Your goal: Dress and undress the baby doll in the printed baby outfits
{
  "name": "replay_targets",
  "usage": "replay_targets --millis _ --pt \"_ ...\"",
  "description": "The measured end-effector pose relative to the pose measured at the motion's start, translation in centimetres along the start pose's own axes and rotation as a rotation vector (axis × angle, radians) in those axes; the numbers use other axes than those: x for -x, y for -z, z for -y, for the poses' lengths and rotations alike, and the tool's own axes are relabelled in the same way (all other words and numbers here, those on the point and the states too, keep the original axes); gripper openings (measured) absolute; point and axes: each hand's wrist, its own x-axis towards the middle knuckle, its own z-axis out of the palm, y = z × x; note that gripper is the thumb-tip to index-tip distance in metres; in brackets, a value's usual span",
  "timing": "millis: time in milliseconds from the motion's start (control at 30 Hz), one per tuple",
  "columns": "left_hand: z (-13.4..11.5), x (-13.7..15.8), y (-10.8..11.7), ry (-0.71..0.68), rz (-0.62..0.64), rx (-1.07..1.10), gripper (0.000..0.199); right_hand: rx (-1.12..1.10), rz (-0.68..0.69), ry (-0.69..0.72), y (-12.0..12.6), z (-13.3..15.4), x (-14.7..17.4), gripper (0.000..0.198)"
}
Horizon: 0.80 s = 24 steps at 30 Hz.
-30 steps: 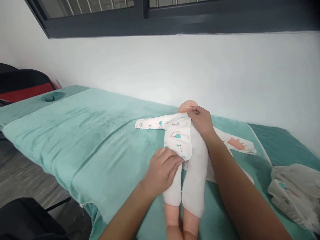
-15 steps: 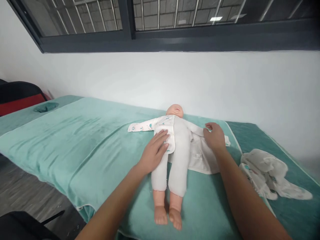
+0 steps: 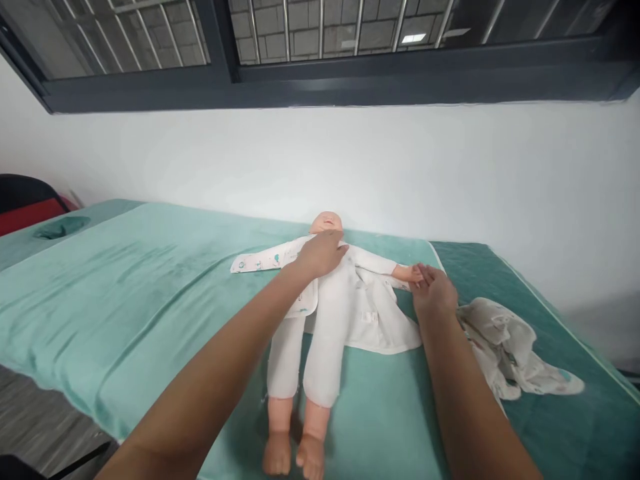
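Observation:
A baby doll with a white cloth body lies face up on the bed, its bare feet towards me. A white printed baby shirt lies partly under it; one sleeve covers the doll's arm on my left, and the other half is spread out on my right. My left hand rests on the doll's upper chest below its chin, fingers extended, fingertips partly hidden. With its fingers pinched, my right hand holds the doll's hand at the end of the outstretched arm, above the shirt's other sleeve.
A crumpled white printed baby garment lies beside my right forearm. Light green sheeting covers the bed, with a darker green cover at the right. Behind stands a white wall under a barred window. A black and red chair is at the far left.
My left hand has moved up from the doll's belly to its upper chest. My right hand has closed on the doll's hand, which now shows. The view has shifted right.

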Motion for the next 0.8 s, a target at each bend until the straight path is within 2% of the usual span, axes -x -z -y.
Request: replay_targets --millis 100,233,367,533,667,733,800 --pt "-2.9 -2.0 -1.6 -0.090 0.076 -0.113 0.039 -0.137 0.035 -0.102 -0.1 0.4 0.1 0.004" --pt "-6.3 -4.9 -4.6 -0.280 0.299 -0.254 0.039 -0.302 0.137 -0.150 -0.9 1.3 0.9 0.007" --pt "-6.6 -7.0 -6.1 -0.255 0.351 -0.343 0.029 -0.377 0.211 -0.108 -1.3 1.7 1.4 0.012" --pt "-5.2 -7.0 -4.5 -0.252 0.325 -0.363 0.025 -0.024 0.168 -0.039 -1.2 1.0 1.2 0.017" --pt "-5.3 -5.9 -2.4 -0.216 0.238 -0.340 0.027 0.200 0.271 -0.056 -1.7 0.4 1.5 0.023" --pt "-5.4 -5.5 -1.7 -0.199 0.238 -0.349 0.028 0.316 0.322 -0.043 -2.1 0.5 2.0 0.022" --pt "-5.3 -5.2 -1.3 -0.199 0.256 -0.369 0.029 0.524 0.382 0.007 -2.5 0.9 2.6 0.024"
